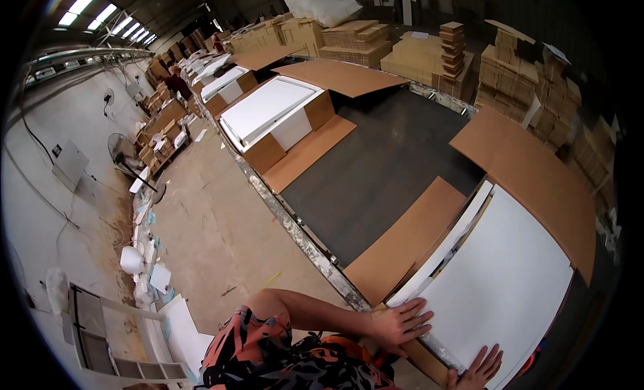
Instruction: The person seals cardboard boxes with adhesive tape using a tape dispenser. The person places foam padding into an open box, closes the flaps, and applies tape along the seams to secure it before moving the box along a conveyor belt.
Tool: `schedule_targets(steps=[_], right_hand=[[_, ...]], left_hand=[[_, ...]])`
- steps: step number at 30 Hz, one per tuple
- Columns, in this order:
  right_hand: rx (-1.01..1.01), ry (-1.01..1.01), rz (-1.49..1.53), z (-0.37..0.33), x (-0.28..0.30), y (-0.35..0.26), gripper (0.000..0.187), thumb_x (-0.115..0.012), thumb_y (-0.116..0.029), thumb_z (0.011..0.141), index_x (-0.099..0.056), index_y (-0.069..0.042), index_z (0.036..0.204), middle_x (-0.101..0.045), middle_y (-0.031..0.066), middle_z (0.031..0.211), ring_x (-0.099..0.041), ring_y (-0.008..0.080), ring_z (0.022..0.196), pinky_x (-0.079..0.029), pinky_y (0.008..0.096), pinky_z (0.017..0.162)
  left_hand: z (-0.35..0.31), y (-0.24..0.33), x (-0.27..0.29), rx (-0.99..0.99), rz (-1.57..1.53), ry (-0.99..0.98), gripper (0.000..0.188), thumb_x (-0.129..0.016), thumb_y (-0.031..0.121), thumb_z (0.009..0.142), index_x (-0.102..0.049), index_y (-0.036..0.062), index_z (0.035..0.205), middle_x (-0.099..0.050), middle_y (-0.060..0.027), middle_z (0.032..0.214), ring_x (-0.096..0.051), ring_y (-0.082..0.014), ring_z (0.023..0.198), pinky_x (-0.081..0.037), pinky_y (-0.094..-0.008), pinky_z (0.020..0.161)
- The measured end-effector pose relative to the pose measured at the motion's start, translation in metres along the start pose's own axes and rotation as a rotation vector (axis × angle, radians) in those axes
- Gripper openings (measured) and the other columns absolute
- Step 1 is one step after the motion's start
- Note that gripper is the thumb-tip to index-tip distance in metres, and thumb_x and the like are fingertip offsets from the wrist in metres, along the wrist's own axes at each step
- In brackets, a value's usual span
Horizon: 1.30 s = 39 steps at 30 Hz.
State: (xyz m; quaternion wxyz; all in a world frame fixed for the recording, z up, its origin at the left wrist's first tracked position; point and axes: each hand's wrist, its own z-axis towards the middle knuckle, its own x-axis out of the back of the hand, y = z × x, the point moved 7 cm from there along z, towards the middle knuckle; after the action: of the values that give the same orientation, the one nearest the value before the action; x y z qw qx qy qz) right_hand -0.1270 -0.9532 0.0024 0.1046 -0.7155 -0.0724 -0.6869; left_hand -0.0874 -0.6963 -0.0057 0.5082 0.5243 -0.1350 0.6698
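Observation:
A large flat white panel (516, 276) lies in an open brown carton at the lower right. Along the panel's left side runs a narrow white strip (446, 246), with a gap between the two. My left hand (400, 325) rests with fingers spread on the white surface near the carton's near left corner. Lower and further right, my right hand (477, 370) lies on the panel's near edge, its fingers apart. One carton flap (406, 246) is folded out flat on the left, and another flap (530, 182) extends along the far right side. What lies beneath the panel is hidden.
The carton stands on a dark conveyor belt (382, 162) with a worn metal rail (295, 235). Further along sits another open carton holding white panels (272, 108). Flattened cardboard stacks (506, 81) line the far side. A standing fan (124, 152) is by the left wall.

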Motion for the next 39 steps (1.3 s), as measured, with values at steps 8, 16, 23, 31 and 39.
schedule_targets(steps=[8,16,23,31,39], right_hand=[[-0.046,0.022,0.215,-0.005,0.005,0.015,0.091,-0.056,-0.058,0.082,-0.029,0.005,0.142,-0.023,0.0390,0.143,-0.020,0.0571,0.133,-0.014,0.0667,0.107],[-0.090,0.659,0.064,0.108,0.081,0.282,0.068,-0.071,-0.035,0.078,-0.044,-0.006,0.134,-0.038,0.0245,0.137,-0.031,0.0438,0.130,-0.032,0.0552,0.101],[-1.018,0.352,0.745,0.214,-0.025,0.649,0.055,-0.072,-0.027,0.076,-0.055,0.010,0.113,-0.062,0.0221,0.105,-0.060,0.0304,0.096,-0.046,0.0428,0.079],[-0.669,0.745,0.632,0.172,0.106,0.492,0.029,-0.073,-0.011,0.071,-0.063,0.002,0.095,-0.065,0.0082,0.079,-0.063,0.0178,0.071,-0.050,0.0335,0.066],[-0.685,0.818,0.477,-0.047,0.013,0.330,0.065,-0.070,-0.014,0.081,-0.040,0.002,0.137,-0.066,0.0177,0.104,-0.063,0.0244,0.098,-0.049,0.0338,0.089]], left_hand=[[0.072,0.050,-0.040,-0.131,0.198,-0.379,0.086,-0.059,0.035,0.077,-0.024,-0.0067,0.144,-0.020,-0.0277,0.151,-0.020,-0.0476,0.139,-0.019,-0.0580,0.112],[0.079,0.080,-0.056,-0.006,0.440,-0.398,0.039,-0.055,0.033,0.091,-0.058,0.0152,0.125,-0.054,-0.0166,0.132,-0.051,-0.0448,0.119,-0.036,-0.0531,0.103],[0.081,0.075,-0.065,0.050,0.333,-0.372,0.037,-0.049,0.030,0.093,-0.058,0.0190,0.127,-0.053,-0.0121,0.135,-0.048,-0.0419,0.123,-0.032,-0.0512,0.107],[0.063,0.073,-0.058,0.014,0.419,-0.426,0.049,-0.045,0.042,0.093,-0.051,0.0159,0.134,-0.047,-0.0160,0.140,-0.044,-0.0446,0.127,-0.029,-0.0540,0.108],[0.088,0.079,-0.073,-0.224,0.328,-0.383,0.058,-0.053,0.046,0.087,-0.051,0.0110,0.133,-0.043,-0.0245,0.140,-0.040,-0.0512,0.126,-0.032,-0.0585,0.105]])
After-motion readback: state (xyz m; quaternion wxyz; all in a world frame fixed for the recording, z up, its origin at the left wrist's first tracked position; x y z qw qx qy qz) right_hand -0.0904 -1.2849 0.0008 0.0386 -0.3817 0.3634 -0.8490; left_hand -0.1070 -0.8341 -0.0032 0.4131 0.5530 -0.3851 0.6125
